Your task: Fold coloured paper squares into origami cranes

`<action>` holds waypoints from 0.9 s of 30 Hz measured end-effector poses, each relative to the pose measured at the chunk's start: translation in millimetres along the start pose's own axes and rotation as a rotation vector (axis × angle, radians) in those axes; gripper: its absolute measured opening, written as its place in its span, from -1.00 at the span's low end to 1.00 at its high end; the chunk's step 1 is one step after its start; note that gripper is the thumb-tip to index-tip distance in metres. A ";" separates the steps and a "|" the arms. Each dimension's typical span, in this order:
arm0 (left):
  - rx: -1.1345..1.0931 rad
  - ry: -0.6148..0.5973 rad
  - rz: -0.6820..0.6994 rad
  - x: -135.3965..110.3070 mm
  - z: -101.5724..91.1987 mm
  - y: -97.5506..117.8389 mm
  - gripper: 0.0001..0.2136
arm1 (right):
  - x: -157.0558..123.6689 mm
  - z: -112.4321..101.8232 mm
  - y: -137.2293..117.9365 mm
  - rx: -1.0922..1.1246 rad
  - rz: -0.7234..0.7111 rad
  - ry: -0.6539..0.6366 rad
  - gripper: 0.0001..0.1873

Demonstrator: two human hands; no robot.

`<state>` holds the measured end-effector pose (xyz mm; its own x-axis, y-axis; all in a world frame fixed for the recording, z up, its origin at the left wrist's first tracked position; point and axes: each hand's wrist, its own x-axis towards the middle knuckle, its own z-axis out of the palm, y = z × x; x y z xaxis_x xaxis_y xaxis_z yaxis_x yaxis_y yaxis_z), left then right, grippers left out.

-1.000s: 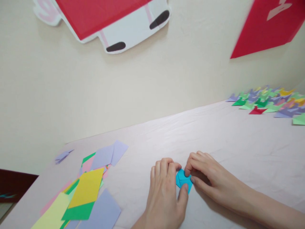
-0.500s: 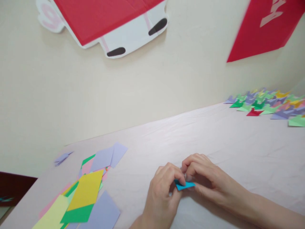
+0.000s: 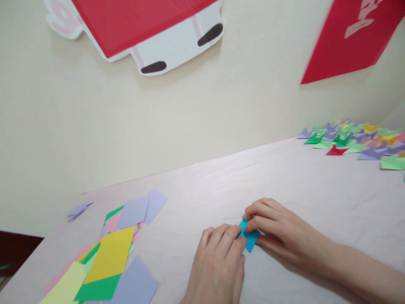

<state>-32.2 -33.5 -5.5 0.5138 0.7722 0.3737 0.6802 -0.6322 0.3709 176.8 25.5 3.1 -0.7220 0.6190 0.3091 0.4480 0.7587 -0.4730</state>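
A small folded piece of blue paper [image 3: 249, 239] lies on the pale cloth-covered table [image 3: 297, 190], low in the middle of the view. My left hand [image 3: 220, 264] presses its curled fingertips on the paper's left edge. My right hand [image 3: 278, 236] comes in from the right and pinches the paper's upper right part with fingers and thumb. Much of the blue paper is hidden under both hands.
A loose heap of coloured paper sheets [image 3: 110, 257], yellow, green, lilac and pink, lies at the left front. Several folded paper shapes [image 3: 354, 141] are spread at the far right by the wall. A small lilac folded piece [image 3: 77, 210] sits at the table's left edge.
The blue paper was lifted edge-on between both hands half a second ago and now lies flat on the table again. My left hand has flattened over its left side.
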 end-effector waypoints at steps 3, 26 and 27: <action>0.028 -0.003 0.027 -0.7 1.7 -2.2 -0.73 | -0.6 -10.4 13.8 0.073 -0.059 -0.097 -0.81; 0.270 0.188 0.202 -3.0 6.1 -1.6 -0.71 | 13.1 -0.7 0.6 0.212 0.305 -0.050 -0.86; 0.268 0.192 0.195 -2.9 6.0 -1.2 -0.71 | 13.0 -0.3 0.5 0.210 0.306 -0.047 -0.86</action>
<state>-31.4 -34.6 -12.2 0.5574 0.5970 0.5769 0.7047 -0.7076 0.0513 167.8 34.0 7.2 -0.5969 0.7970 0.0918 0.5325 0.4791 -0.6977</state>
